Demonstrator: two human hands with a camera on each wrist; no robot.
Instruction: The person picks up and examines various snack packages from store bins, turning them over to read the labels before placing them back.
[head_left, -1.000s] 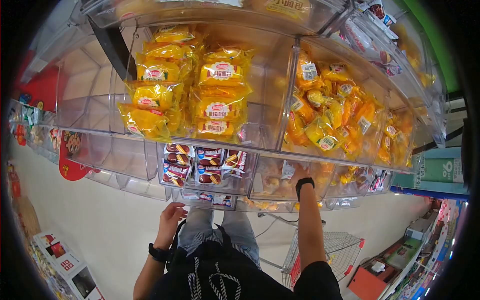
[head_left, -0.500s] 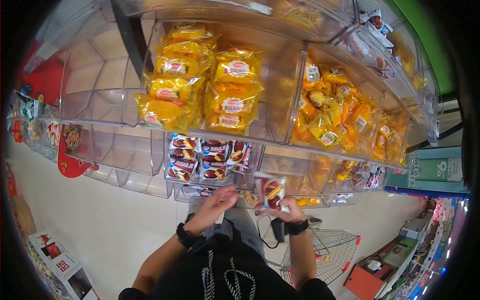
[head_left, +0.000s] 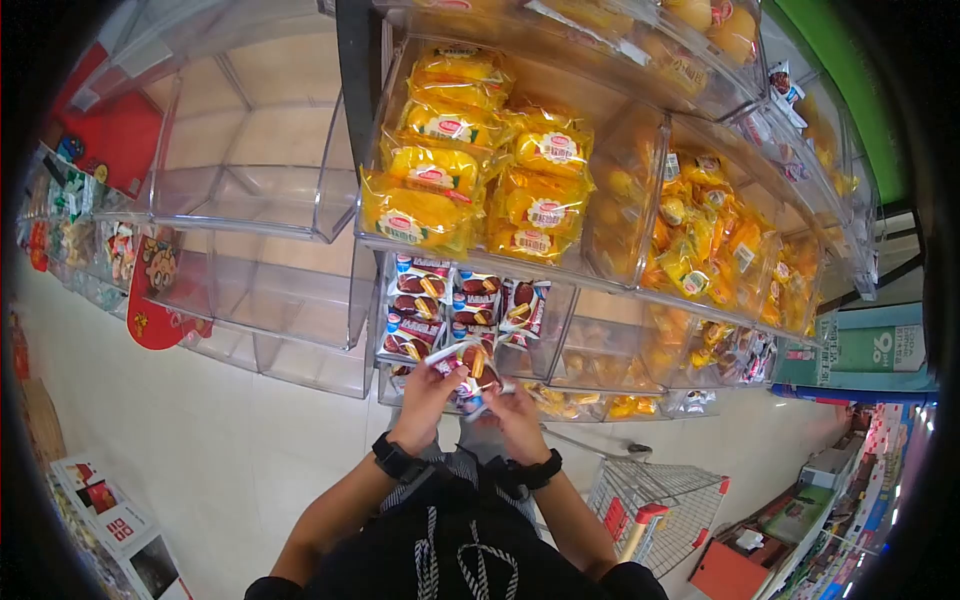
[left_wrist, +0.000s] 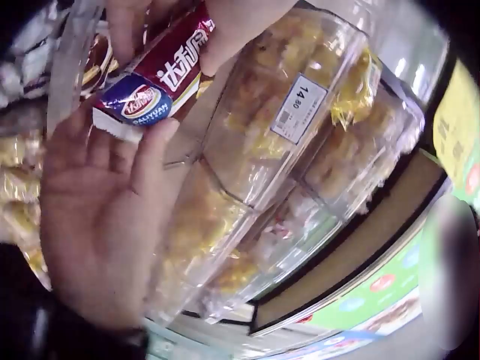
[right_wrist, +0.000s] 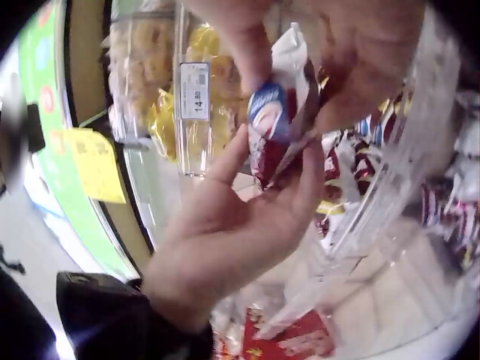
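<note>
A dark red and blue snack packet (head_left: 468, 372) is held between both hands in front of the shelf, in the head view. The left hand (head_left: 425, 400) pinches its left end; the right hand (head_left: 518, 425) pinches the opposite end. In the left wrist view the packet (left_wrist: 154, 90) lies between the thumb and fingers of the left hand (left_wrist: 105, 210). In the right wrist view the right hand (right_wrist: 240, 225) grips the packet (right_wrist: 270, 124) from below, the other hand above. Similar packets (head_left: 415, 305) sit in the bin just behind.
Yellow bread packs (head_left: 430, 175) fill the upper bin, and orange packs (head_left: 710, 240) lie to its right. Bare clear bins (head_left: 250, 280) are at the left. A wire shopping cart (head_left: 665, 500) stands at the lower right on the pale floor.
The right hand came out of a lower bin, then appeared with the packet and moved left. The left hand has risen and now pinches the packet too. The head view has shifted.
</note>
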